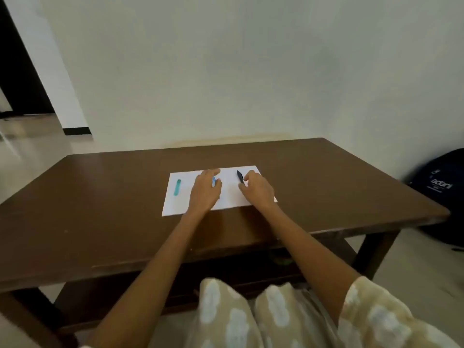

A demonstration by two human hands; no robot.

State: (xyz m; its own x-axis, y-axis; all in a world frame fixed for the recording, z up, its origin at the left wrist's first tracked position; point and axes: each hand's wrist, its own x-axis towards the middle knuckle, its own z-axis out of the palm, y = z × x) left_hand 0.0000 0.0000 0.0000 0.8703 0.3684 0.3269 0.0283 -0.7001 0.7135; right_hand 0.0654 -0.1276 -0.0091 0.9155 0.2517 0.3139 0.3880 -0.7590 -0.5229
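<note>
Paper [179,205] lies mid-way on a table [100,197], with bare wood open all round. Left hand [206,190] curls thumb and fingers round a blue stick [214,181] at the paper's middle; right hand [258,188] pinches a black stick [239,175] nearer the right edge. Teal stick [177,187] lies free by the left edge.

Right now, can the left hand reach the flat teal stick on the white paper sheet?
Probably yes: the flat teal stick lies uncovered on the white paper sheet beside the left hand, nothing between.

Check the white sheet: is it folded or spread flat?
Spread flat. The white sheet lies as a single layer on the brown table, its visible edges straight, with no crease showing where it is uncovered.
</note>
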